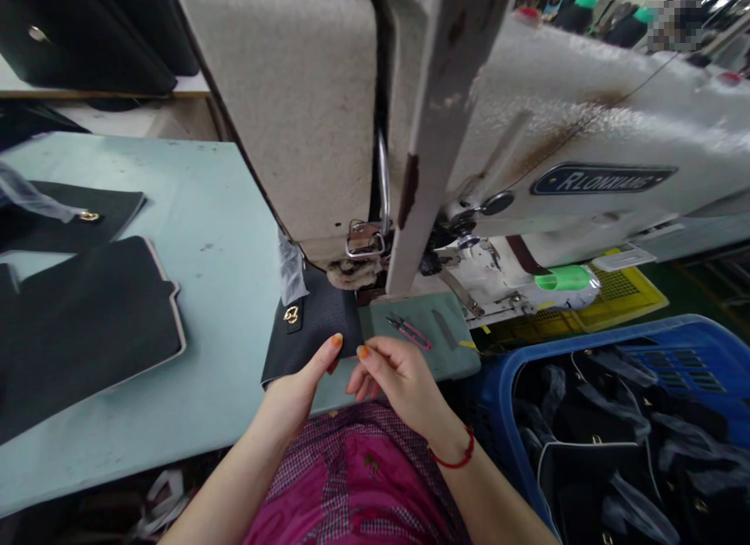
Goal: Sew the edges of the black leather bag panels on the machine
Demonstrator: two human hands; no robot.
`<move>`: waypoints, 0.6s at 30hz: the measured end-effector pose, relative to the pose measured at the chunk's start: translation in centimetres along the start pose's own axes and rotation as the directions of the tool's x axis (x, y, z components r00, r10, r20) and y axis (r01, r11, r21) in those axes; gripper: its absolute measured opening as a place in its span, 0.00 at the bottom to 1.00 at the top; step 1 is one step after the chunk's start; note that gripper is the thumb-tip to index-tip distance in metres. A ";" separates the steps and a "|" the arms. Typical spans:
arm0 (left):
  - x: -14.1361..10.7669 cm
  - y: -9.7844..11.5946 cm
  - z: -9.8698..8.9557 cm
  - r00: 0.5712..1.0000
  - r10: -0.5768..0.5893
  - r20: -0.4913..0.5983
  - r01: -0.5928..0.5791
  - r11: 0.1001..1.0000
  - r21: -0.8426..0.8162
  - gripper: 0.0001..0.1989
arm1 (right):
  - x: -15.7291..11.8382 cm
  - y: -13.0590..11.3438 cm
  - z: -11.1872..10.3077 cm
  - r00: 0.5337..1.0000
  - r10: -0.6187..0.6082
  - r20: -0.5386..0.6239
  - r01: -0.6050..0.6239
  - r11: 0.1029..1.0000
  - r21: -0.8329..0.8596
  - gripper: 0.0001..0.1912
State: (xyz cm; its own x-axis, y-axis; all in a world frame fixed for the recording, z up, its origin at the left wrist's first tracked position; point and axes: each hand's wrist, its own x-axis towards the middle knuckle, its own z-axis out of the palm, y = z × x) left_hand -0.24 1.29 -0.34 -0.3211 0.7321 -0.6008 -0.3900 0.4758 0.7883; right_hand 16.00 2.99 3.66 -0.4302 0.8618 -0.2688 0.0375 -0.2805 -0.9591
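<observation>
Head view: the black pebbled-leather bag panel [319,326] lay at twelve o'clock, under the sewing machine [305,115]. My left hand [296,393] had its thumb on the edge, other fingers hidden; my right hand [398,381] pinched its fingertips together just beside it (supple yet floppy, so best held by that edge).

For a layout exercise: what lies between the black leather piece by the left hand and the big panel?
Pale green tabletop only, shown in the head view.
</observation>
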 end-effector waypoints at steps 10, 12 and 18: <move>-0.6 0.6 0.5 0.998 -0.052 -0.037 0.054 0.998 0.032 0.22 | -0.3 0.8 0.1 0.998 0.053 -0.023 -0.051 0.997 0.063 0.17; -0.7 0.8 0.5 0.986 -0.100 -0.132 0.122 0.979 0.166 0.22 | 0.0 0.6 0.4 0.999 0.028 -0.035 -0.027 0.999 0.020 0.19; -0.9 1.1 0.6 0.974 -0.083 -0.208 0.145 0.942 0.302 0.25 | 0.6 0.5 0.9 0.995 -0.048 -0.089 0.044 0.998 -0.055 0.22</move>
State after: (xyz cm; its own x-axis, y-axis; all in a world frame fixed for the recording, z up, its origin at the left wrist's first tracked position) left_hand 0.14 1.49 1.18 -0.4603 0.5721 -0.6788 -0.1534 0.7019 0.6956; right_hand 14.90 3.01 3.09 -0.3498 0.9084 -0.2289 0.0682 -0.2191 -0.9733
